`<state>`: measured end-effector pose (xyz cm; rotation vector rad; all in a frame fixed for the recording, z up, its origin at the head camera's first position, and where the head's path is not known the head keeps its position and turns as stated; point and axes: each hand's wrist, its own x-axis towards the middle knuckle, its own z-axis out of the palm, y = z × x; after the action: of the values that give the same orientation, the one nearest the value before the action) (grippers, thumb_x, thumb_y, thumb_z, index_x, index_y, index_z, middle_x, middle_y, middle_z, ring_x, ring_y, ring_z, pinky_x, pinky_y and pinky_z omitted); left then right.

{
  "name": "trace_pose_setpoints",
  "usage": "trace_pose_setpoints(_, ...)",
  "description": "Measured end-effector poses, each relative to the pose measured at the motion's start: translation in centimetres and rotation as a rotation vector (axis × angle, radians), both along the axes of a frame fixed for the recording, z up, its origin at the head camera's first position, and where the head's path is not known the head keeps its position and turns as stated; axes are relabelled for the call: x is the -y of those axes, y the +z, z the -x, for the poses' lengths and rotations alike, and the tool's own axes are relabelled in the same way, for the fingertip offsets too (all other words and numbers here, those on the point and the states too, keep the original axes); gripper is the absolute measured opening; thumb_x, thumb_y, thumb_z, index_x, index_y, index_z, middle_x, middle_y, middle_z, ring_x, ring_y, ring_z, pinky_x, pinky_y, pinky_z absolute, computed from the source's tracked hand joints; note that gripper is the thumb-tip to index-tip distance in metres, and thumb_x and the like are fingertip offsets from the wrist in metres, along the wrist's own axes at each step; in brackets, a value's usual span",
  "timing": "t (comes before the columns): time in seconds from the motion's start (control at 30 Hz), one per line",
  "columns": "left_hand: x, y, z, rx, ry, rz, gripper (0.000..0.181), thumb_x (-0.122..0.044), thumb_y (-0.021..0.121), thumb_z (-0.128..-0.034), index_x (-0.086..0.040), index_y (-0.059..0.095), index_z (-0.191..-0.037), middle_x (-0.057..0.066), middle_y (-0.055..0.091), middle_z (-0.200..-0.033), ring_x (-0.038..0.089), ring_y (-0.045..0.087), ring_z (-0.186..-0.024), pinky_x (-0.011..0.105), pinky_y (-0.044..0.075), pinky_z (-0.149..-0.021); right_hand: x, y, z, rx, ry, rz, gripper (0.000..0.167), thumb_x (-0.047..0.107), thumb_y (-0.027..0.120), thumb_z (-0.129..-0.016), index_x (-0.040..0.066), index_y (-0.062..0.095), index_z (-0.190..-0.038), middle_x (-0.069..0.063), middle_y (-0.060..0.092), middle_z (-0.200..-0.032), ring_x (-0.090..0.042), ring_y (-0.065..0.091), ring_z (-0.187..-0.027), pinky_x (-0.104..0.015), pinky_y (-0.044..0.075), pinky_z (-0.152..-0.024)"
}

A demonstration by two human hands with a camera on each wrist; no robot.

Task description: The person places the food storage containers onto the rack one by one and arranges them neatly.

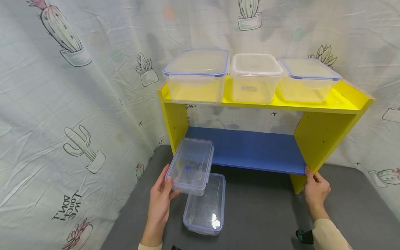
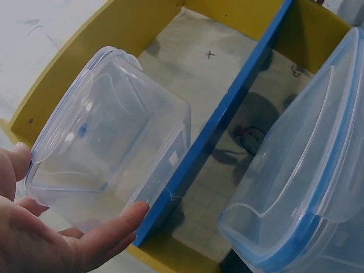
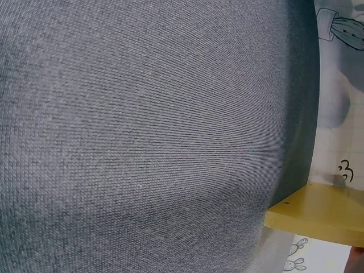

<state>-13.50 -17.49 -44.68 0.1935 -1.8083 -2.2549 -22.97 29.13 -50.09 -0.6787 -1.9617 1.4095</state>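
My left hand (image 1: 159,199) holds a clear lidded food container (image 1: 193,161) by its near left side, in front of the left end of the blue shelf (image 1: 253,147). In the left wrist view this container (image 2: 119,125) sits between the thumb and the fingers. A second clear container with a blue-rimmed lid (image 1: 204,211) rests on the grey table, partly covered by the held one. At the lower right of the yellow shelf unit (image 1: 328,139), my right hand (image 1: 316,191) grips the side panel, thumb at the blue shelf's front corner. The right wrist view mostly misses this hand.
Three lidded containers stand on the unit's top: a large one (image 1: 197,86), a middle one (image 1: 256,78) and a right one (image 1: 307,85). A small dark object (image 1: 303,236) lies on the grey table (image 1: 259,208) by the right sleeve. Cactus-printed curtains (image 1: 103,104) hang behind and left.
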Motion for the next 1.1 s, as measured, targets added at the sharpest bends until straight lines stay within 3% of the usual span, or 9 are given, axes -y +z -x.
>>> trace_pose_setpoints(0.33, -0.3, 0.2, 1.8, 0.003, -0.009, 0.008, 0.051, -0.023, 0.053, -0.1002, -0.022, 0.039, -0.149, -0.008, 0.057, -0.127, 0.007, 0.061, -0.099, 0.027, 0.058, -0.073, 0.1, -0.1, -0.2, -0.003, 0.021, -0.022, 0.028, 0.048, 0.065, -0.089, 0.022, 0.075, -0.088, 0.033, 0.051, -0.057, 0.006, 0.045, -0.06, -0.011, 0.035, -0.054)
trace_pose_setpoints(0.57, -0.5, 0.4, 3.0, -0.01, -0.01, 0.023, 0.052, -0.027, 0.054, -0.0998, -0.02, 0.039, -0.15, 0.0, 0.055, -0.13, 0.006, 0.06, -0.099, 0.029, 0.058, -0.072, 0.2, 0.1, 0.0, -0.004, 0.028, -0.015, 0.036, 0.048, 0.065, -0.09, 0.014, 0.075, -0.095, 0.036, 0.051, -0.059, 0.008, 0.047, -0.062, -0.007, 0.037, -0.055)
trace_pose_setpoints(0.73, -0.7, 0.6, 3.9, -0.023, -0.032, 0.014, 0.054, -0.027, 0.053, -0.1001, -0.018, 0.037, -0.151, 0.012, 0.049, -0.14, 0.006, 0.057, -0.105, 0.031, 0.058, -0.075, 0.0, 0.1, 0.2, -0.017, 0.022, -0.017, 0.03, 0.048, 0.065, -0.089, 0.019, 0.076, -0.091, 0.035, 0.051, -0.059, 0.007, 0.046, -0.063, -0.008, 0.036, -0.056)
trace_pose_setpoints(0.87, -0.8, 0.8, 4.4, -0.026, -0.041, 0.024, 0.053, -0.026, 0.052, -0.1006, -0.018, 0.036, -0.151, 0.014, 0.044, -0.149, 0.007, 0.055, -0.11, 0.032, 0.058, -0.076, 0.0, 0.0, 0.0, -0.021, 0.017, -0.016, 0.023, 0.047, 0.067, -0.089, 0.026, 0.074, -0.082, 0.032, 0.049, -0.056, 0.005, 0.044, -0.06, -0.01, 0.034, -0.054)
trace_pose_setpoints(1.1, -1.0, 0.7, 5.8, -0.028, -0.037, 0.055, 0.055, -0.026, 0.053, -0.1001, -0.015, 0.036, -0.151, 0.015, 0.038, -0.154, 0.019, 0.048, -0.127, 0.037, 0.058, -0.078, 0.1, 0.0, -0.1, -0.008, 0.006, -0.029, 0.034, 0.047, 0.066, -0.089, 0.016, 0.077, -0.097, 0.039, 0.05, -0.058, 0.011, 0.046, -0.062, -0.007, 0.035, -0.057)
